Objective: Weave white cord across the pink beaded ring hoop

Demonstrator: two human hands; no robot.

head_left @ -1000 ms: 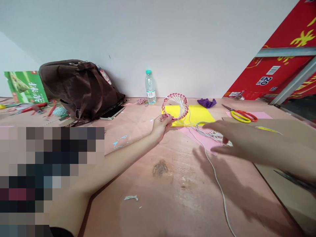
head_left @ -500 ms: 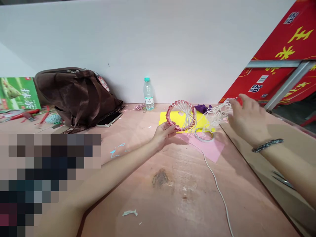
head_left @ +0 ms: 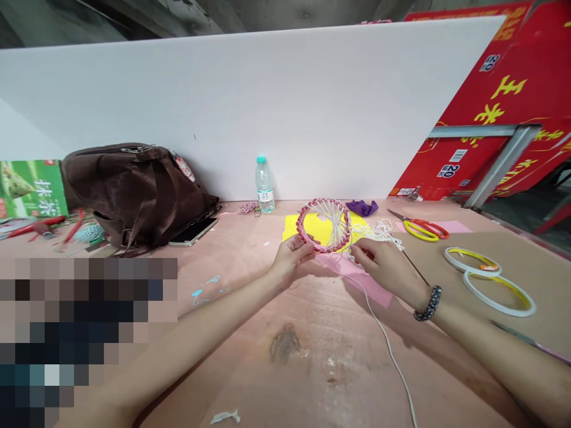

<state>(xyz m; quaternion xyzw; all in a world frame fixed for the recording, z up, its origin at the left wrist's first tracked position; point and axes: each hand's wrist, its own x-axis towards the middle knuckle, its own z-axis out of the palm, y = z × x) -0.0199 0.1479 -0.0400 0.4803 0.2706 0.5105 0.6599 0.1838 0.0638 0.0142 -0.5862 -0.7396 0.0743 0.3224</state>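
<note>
A round hoop wrapped in pink-red cord has white strings fanned across its inside. My left hand grips its lower left edge and holds it tilted up above yellow paper. Close to the hoop's lower right side is my right hand, with a dark bracelet on the wrist. Its thumb and fingers are pinched together by the white cord; what lies between them is too small to make out. Loose white string is bunched behind the right hand. A long white cord runs down the table to the front edge.
Scissors with red and yellow handles, two tape rings and another blade lie at the right. Purple cloth, a water bottle, a phone and a brown bag stand or lie further back. Pink paper lies beneath.
My right hand has come back left to the hoop from the far right, and the stretched string tangle has dropped onto the table. The scissors and tape rings now show at the right.
</note>
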